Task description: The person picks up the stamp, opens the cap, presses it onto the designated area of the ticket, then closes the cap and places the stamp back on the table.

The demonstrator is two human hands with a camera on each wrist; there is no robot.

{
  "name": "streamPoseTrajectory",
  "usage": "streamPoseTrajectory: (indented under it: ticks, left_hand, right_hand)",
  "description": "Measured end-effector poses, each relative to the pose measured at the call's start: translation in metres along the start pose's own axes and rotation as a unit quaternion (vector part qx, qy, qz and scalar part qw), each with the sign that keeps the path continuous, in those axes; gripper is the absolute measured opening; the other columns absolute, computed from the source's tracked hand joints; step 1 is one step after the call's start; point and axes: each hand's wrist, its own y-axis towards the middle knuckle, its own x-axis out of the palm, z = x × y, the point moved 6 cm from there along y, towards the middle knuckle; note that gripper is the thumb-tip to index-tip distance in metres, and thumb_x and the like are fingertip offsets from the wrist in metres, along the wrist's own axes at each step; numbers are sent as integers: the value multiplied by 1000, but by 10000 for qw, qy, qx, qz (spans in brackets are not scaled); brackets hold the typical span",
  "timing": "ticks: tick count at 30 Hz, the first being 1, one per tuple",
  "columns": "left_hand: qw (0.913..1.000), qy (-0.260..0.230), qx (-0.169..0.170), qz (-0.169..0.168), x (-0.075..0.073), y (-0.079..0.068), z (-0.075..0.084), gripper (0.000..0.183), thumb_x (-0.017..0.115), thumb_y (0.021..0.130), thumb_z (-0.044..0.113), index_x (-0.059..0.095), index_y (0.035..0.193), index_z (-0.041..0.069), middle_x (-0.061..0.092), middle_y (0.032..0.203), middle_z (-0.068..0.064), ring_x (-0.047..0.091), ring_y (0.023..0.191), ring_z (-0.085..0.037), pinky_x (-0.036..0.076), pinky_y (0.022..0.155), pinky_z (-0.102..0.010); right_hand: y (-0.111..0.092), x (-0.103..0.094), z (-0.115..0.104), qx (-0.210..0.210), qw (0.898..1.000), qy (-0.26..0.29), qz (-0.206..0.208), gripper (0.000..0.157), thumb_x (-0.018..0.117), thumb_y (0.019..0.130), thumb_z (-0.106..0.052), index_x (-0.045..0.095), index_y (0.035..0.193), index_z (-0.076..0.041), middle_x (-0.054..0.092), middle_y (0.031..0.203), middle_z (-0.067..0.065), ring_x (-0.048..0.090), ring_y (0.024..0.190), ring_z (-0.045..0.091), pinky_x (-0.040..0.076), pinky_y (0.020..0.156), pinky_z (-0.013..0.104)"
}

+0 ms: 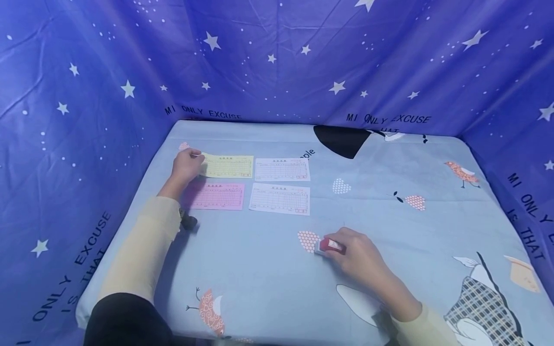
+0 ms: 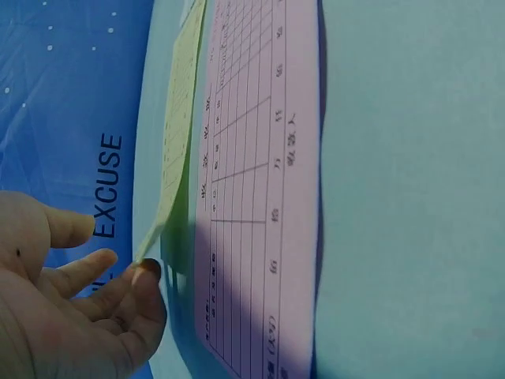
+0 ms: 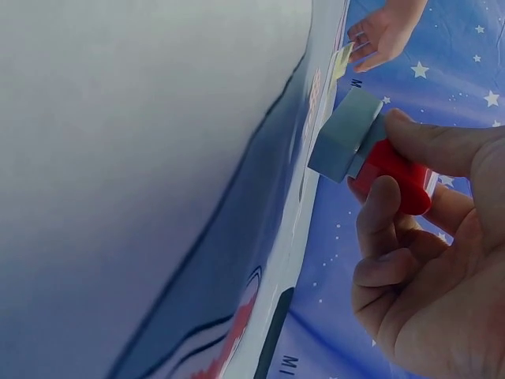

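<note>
My left hand [image 1: 187, 166] pinches the left end of a yellow receipt slip [image 1: 229, 166] between thumb and fingertips. In the left wrist view that end of the slip [image 2: 175, 150] is bent up off the cloth. Just below it lies a pink receipt slip [image 1: 218, 197], its left part under my wrist's shadow. My right hand [image 1: 357, 252] grips a red stamp [image 1: 333, 245] with a grey block-shaped end [image 3: 347, 134]. The right wrist view shows thumb and fingers round the stamp's red body, with the grey end tilted toward the left.
Two white receipt slips [image 1: 283, 169] lie one above the other, right of the coloured ones. Beneath everything is a light blue patterned cloth [image 1: 268, 269] on the table. Purple starry curtains [image 1: 277, 57] close off the back and both sides.
</note>
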Motion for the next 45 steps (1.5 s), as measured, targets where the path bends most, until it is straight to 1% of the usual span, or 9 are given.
streamPoseTrajectory:
  ticks: [3,6,12,15,20,24,29,35,45]
  left_hand:
    - [9995,305,85,-83,-5,-4,-3,49,47,105,25,46,145,-3,51,141,-26,54,121,-40,46,101,-51]
    - [9956,909,155,-138,-12,-10,-7,48,47,105,27,49,142,-4,53,139,-26,51,126,-42,40,106,-55]
    - [9838,1746,83,-393,-21,-21,-14,43,51,102,28,59,127,-7,65,105,-22,60,97,-36,48,88,-51]
    - [9822,1808,52,-514,-24,-26,-17,43,52,102,27,61,124,-8,66,102,-22,60,93,-34,49,84,-48]
    - [9796,1867,-79,-734,-21,-33,-20,42,52,102,26,61,123,-9,63,114,-26,60,99,-37,50,87,-50]
    - [9770,1962,-181,-811,-19,-39,-23,40,57,99,25,62,121,-9,63,114,-26,59,100,-37,50,88,-51]
    - [9719,2192,-217,-834,-16,-47,-27,44,64,96,29,61,120,-8,63,109,-24,58,95,-35,49,83,-48]
    - [9673,2407,-199,-771,-11,-51,-28,50,70,94,30,59,123,-8,62,113,-25,57,96,-37,48,87,-52]
    - [9679,2437,-152,-603,-9,-54,-24,40,73,91,24,62,113,-6,63,104,-22,57,92,-36,46,81,-48]
  right_hand:
    - [1,1,-2,-51,10000,28,-23,25,87,79,-15,78,102,-19,64,85,-14,52,72,7,47,66,28]
    - [2,2,-3,-89,9999,32,-37,24,87,79,-16,78,100,-19,64,85,-14,52,72,7,47,65,27]
    - [2,4,-2,-51,9999,-25,-87,27,87,79,-16,78,104,-18,64,86,-14,53,73,6,47,67,28]
    - [3,4,-2,-47,9999,-47,-116,25,87,79,-16,78,102,-20,65,87,-14,54,75,6,49,69,30]
    - [3,4,-2,-61,9999,-39,-155,24,86,80,-17,78,102,-22,65,88,-14,55,76,7,50,71,32]
    - [3,4,-2,-62,9998,-31,-163,25,86,80,-17,78,103,-21,65,87,-14,56,77,6,50,71,32]
    - [2,4,-1,-110,9999,-15,-115,26,87,79,-15,78,103,-19,65,87,-13,56,76,6,51,71,32]
    - [2,4,-1,-118,9999,6,-94,26,87,79,-15,78,103,-20,65,87,-14,55,76,6,50,70,31]
    - [2,2,-2,-216,9998,-28,-19,21,86,79,-16,74,89,-30,62,84,-17,51,72,6,46,66,29]
